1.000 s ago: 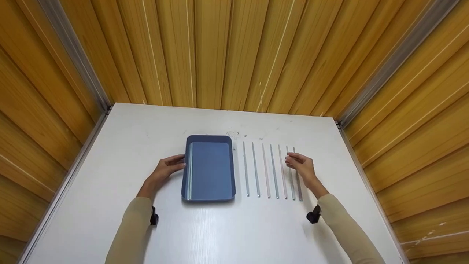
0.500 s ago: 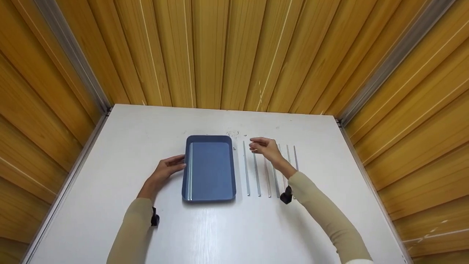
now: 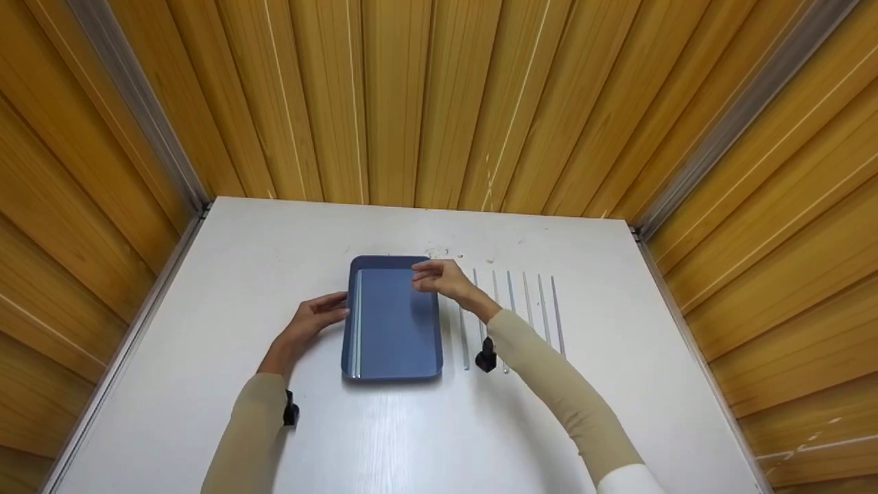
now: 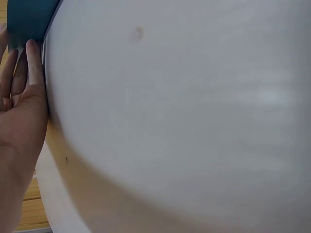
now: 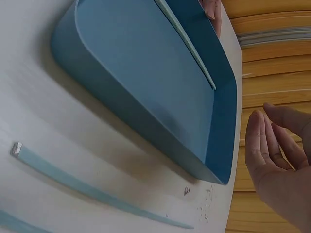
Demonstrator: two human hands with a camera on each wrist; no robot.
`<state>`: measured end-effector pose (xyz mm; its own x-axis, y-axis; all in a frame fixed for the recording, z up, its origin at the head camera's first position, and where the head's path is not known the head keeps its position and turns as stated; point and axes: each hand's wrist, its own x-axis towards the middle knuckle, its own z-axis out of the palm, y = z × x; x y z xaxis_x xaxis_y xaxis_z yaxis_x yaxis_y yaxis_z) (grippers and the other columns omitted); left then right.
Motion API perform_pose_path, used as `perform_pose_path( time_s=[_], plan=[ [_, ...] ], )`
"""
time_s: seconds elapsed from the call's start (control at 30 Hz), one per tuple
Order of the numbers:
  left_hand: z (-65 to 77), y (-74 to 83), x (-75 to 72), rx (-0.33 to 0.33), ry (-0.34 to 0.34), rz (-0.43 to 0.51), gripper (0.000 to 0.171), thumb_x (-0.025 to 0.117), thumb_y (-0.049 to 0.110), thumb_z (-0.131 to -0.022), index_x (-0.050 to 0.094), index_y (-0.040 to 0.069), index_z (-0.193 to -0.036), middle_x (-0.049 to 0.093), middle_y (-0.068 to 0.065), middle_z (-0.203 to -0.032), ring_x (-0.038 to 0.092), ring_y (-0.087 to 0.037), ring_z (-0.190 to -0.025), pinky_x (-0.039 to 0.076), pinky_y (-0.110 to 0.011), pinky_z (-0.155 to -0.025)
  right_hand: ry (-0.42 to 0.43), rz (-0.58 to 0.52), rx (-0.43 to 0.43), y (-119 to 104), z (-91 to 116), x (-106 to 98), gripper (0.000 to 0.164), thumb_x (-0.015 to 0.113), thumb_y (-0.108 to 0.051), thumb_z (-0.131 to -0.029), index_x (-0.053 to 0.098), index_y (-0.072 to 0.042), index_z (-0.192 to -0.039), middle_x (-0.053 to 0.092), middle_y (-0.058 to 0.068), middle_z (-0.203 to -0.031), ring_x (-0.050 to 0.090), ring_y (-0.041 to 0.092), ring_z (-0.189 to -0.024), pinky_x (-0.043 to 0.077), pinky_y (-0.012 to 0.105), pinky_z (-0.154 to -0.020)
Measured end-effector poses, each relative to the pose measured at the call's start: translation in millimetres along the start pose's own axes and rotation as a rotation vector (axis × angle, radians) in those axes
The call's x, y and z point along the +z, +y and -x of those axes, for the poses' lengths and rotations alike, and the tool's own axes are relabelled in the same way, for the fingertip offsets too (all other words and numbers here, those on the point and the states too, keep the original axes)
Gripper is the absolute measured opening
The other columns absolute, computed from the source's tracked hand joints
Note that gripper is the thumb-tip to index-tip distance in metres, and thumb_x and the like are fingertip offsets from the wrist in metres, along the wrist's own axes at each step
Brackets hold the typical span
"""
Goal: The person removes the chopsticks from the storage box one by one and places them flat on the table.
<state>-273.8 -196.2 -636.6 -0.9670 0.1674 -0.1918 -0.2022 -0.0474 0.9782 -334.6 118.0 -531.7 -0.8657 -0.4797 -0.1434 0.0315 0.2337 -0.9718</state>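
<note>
A blue rectangular tray (image 3: 398,322) stands on the white table, with slim pale chopsticks (image 3: 357,322) lying lengthwise along its left inner wall. Straight fingers of my left hand (image 3: 310,322) rest against the tray's outer left side. Above the tray's far right corner hovers my right hand (image 3: 442,278), fingers loosely bent; in the right wrist view nothing shows between thumb and fingertips. Right of the tray, several more chopsticks lie apart in a parallel row, the nearest chopstick (image 5: 92,191) tapering from a squared silvery end. My right forearm covers parts of this row.
Corrugated wood-patterned walls (image 3: 391,103) enclose the table (image 3: 384,439) at the back and both sides. Dark marks (image 3: 439,252) spot the tabletop behind the tray. Black wrist cameras (image 3: 486,355) sit at both sleeves.
My right hand has travelled left from the far right chopsticks, across the row, to above the tray's right edge. The left hand stays at the tray; the chopsticks keep their places.
</note>
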Motion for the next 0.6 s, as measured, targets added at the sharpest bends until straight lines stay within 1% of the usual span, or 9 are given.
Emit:
perform_pose_path(
  time_s=[0.1,0.17,0.3,0.37,0.47,0.57,0.6],
  plan=[
    [0.1,-0.6,0.0,0.004,-0.006,-0.004,0.061,0.075,0.010,-0.093,0.050,-0.001,-0.148,0.052,-0.022,-0.152,0.052,-0.031,-0.142,0.055,-0.023,-0.101,-0.019,-0.003,0.013,2.2,-5.3,15.8,0.043,0.063,0.013,-0.091,0.059,0.012,-0.133,0.067,0.034,-0.123,0.073,0.012,-0.093,0.061,0.033,-0.094],
    [1.0,-1.8,-0.9,0.000,-0.004,-0.008,0.061,0.075,0.011,-0.093,0.051,0.000,-0.148,0.053,-0.021,-0.152,0.053,-0.029,-0.141,0.055,-0.023,-0.102,-0.030,0.020,0.022,5.6,-8.1,26.9,0.042,0.063,0.013,-0.090,0.060,0.012,-0.133,0.068,0.033,-0.121,0.074,0.019,-0.096,0.061,0.034,-0.093],
    [2.0,-2.3,-2.2,-0.013,-0.001,-0.013,0.061,0.076,0.013,-0.093,0.052,0.003,-0.148,0.053,-0.018,-0.152,0.054,-0.026,-0.140,0.054,-0.025,-0.104,-0.064,0.068,0.021,15.0,-15.1,47.3,0.041,0.062,0.013,-0.089,0.059,0.017,-0.130,0.069,0.035,-0.118,0.074,0.035,-0.104,0.062,0.030,-0.091],
    [1.7,-2.2,-2.6,-0.016,-0.001,-0.018,0.062,0.076,0.014,-0.093,0.052,0.004,-0.149,0.053,-0.018,-0.153,0.053,-0.027,-0.141,0.053,-0.027,-0.106,-0.077,0.090,0.012,20.0,-19.3,56.5,0.040,0.063,0.014,-0.088,0.060,0.017,-0.128,0.069,0.036,-0.117,0.073,0.039,-0.107,0.062,0.029,-0.089],
    [0.7,-1.9,-3.3,-0.017,-0.009,-0.033,0.060,0.074,0.015,-0.094,0.051,0.004,-0.149,0.052,-0.017,-0.154,0.051,-0.027,-0.143,0.052,-0.026,-0.107,-0.087,0.091,0.028,25.8,-23.2,69.0,0.040,0.066,0.013,-0.088,0.061,0.017,-0.127,0.069,0.035,-0.117,0.073,0.038,-0.105,0.062,0.030,-0.088],
    [-0.6,-1.9,-3.2,-0.012,-0.020,-0.027,0.060,0.074,0.015,-0.095,0.051,0.004,-0.149,0.052,-0.017,-0.154,0.049,-0.029,-0.145,0.052,-0.024,-0.106,-0.080,0.069,0.061,33.3,-25.8,79.3,0.041,0.068,0.012,-0.086,0.063,0.015,-0.127,0.070,0.034,-0.117,0.075,0.033,-0.104,0.063,0.031,-0.087],
    [-1.0,-2.2,-3.0,-0.006,-0.024,-0.023,0.060,0.073,0.014,-0.095,0.050,0.003,-0.149,0.051,-0.018,-0.154,0.048,-0.030,-0.145,0.052,-0.024,-0.106,-0.080,0.048,0.073,36.1,-26.2,82.7,0.041,0.068,0.013,-0.086,0.063,0.015,-0.127,0.070,0.034,-0.117,0.075,0.034,-0.104,0.063,0.032,-0.088]
  ],
)
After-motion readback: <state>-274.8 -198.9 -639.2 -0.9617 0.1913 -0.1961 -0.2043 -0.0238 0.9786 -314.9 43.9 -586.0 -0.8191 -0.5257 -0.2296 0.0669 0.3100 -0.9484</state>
